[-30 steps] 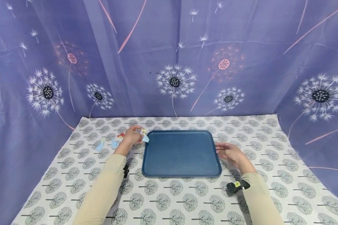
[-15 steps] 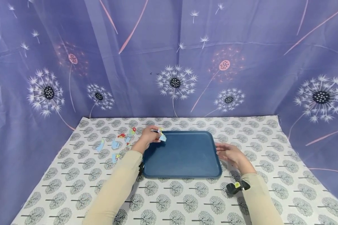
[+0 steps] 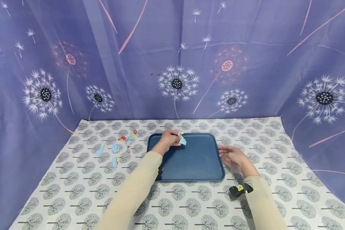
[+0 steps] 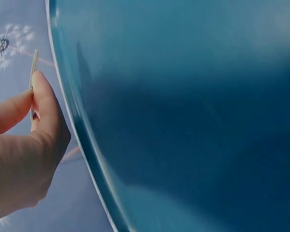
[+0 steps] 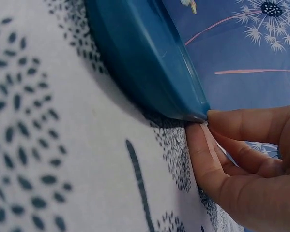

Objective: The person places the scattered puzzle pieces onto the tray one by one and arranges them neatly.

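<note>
My left hand (image 3: 169, 139) pinches a thin puzzle piece (image 3: 182, 140), light blue with yellow and pink bits, above the far part of a dark blue tray (image 3: 195, 159). In the left wrist view the puzzle piece (image 4: 34, 72) shows edge-on between thumb and fingers, clear of the tray surface. My right hand (image 3: 233, 156) is at the tray's right side. The right wrist view has its thumb and a finger on either side of the tray rim (image 5: 195, 104), pinching it.
Several more puzzle pieces lie left of the tray, among them a curved light blue piece (image 3: 100, 149), a blue piece (image 3: 115, 148) and a red one (image 3: 122, 138). A tree-print cloth (image 3: 86, 191) covers the table. A purple dandelion curtain (image 3: 138, 80) hangs behind.
My left hand has carried the puzzle piece rightward from the tray's left edge to over its far middle. My right hand stays at the tray's right rim.
</note>
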`<state>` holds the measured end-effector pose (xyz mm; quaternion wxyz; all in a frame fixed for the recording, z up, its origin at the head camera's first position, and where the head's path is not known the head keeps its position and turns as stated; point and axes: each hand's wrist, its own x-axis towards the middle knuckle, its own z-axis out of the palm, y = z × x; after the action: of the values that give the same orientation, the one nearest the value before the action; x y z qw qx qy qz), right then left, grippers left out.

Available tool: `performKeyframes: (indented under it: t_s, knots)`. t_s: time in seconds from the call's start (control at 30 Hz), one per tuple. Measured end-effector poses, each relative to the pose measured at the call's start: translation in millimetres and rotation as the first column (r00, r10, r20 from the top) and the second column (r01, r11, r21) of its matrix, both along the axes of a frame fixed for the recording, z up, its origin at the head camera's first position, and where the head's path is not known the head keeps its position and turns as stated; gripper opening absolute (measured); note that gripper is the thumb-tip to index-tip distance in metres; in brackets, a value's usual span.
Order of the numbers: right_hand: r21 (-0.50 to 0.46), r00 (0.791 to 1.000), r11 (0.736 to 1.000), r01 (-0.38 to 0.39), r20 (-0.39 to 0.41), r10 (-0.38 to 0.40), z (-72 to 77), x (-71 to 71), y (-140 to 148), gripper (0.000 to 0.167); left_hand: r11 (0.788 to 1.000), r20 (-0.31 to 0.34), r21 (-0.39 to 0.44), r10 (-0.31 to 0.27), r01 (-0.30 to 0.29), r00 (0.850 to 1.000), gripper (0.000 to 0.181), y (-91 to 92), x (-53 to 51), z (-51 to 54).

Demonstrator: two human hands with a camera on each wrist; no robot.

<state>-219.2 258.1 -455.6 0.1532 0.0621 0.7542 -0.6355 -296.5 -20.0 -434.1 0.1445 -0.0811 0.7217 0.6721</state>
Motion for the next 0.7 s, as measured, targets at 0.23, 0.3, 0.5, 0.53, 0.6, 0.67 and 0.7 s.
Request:
performKeyframes:
  t_s: [0.23, 0.3, 0.5, 0.53, 0.6, 0.67, 0.7]
  knots:
    - [-0.01, 1.0, 1.0, -0.015, -0.012, 0.015, -0.1, 0.1, 1, 0.056, 0.998, 0.03, 0.052, -0.032, 0.031, 0.999, 0.031, 30.9, -2.6, -2.4]
    - [-0.013, 1.0, 1.0, -0.004, -0.016, 0.004, 0.3, 1.2, 1, 0.054, 0.997, 0.038, 0.071, -0.038, 0.035, 0.999, 0.033, 40.6, -3.1, -3.3]
    - [-0.023, 1.0, 0.999, 0.022, -0.019, -0.022, 1.9, 2.3, -3, 0.053, 0.994, 0.051, 0.105, -0.024, 0.018, 0.998, 0.037, 66.6, -3.9, -5.2]
    - [-0.024, 1.0, 0.999, 0.022, -0.017, -0.023, 2.1, 2.5, -4, 0.053, 0.994, 0.053, 0.108, -0.021, 0.016, 0.998, 0.038, 70.8, -3.4, -5.1]
    - [-0.021, 0.999, 0.999, 0.03, -0.016, -0.031, 2.0, 2.6, -4, 0.053, 0.994, 0.057, 0.112, -0.018, 0.011, 0.998, 0.037, 79.3, -2.3, -5.1]
    - [-0.013, 0.999, 0.999, 0.039, -0.011, -0.039, 2.0, 3.1, -5, 0.053, 0.994, 0.06, 0.105, -0.003, -0.004, 0.998, 0.034, 88.4, -0.9, -4.9]
    - [-0.01, 0.999, 0.999, 0.041, -0.01, -0.041, 2.3, 3.8, -4, 0.053, 0.995, 0.062, 0.097, 0.01, -0.016, 0.998, 0.032, 92.9, -0.5, -5.1]
